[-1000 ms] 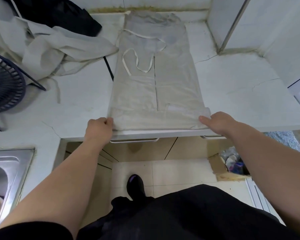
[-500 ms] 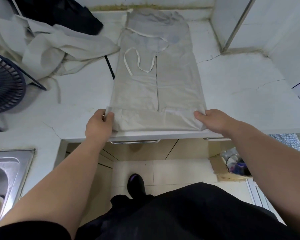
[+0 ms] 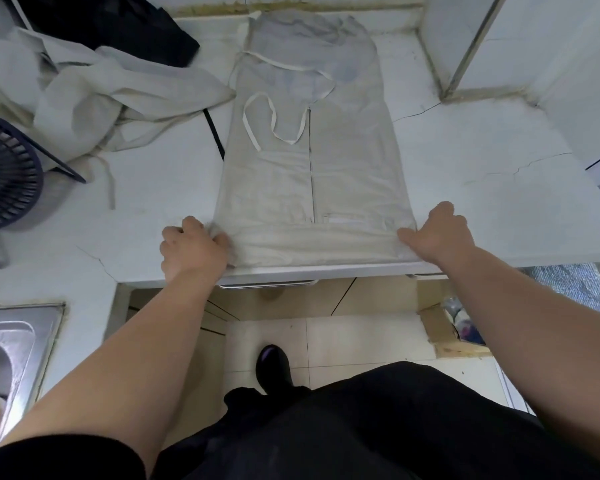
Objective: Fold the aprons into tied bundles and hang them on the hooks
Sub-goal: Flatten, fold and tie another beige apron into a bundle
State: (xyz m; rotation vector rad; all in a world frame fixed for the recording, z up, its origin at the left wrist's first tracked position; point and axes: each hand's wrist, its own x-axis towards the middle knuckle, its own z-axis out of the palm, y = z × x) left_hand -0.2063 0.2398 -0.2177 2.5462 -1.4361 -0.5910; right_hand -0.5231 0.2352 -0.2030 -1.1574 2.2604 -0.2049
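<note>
On top of the big white counter (image 3: 465,209), spread out long and flat: one pale apron (image 3: 309,188), folded narrow, reaching from the back wall right up to the near edge. Near end turned over into a thick soft fold. Just beside it on the left, a second apron (image 3: 118,98) in a messy heap, with a black cloth (image 3: 118,26) behind. Further left, part of a dark round fan (image 3: 4,174). Down in the low left corner, a shiny metal sink (image 3: 11,358). Below the counter, tan floor tiles, with a cardboard box (image 3: 444,334) on the right and a black shoe (image 3: 272,367) in the middle. At the near left corner of the flat apron, left hand (image 3: 193,249), fingers curled tight, gripping the fold. At the near right corner, right hand (image 3: 440,235), pinching the cloth. On the far half of the flat apron, thin white straps (image 3: 274,126) lying in loose loops.
</note>
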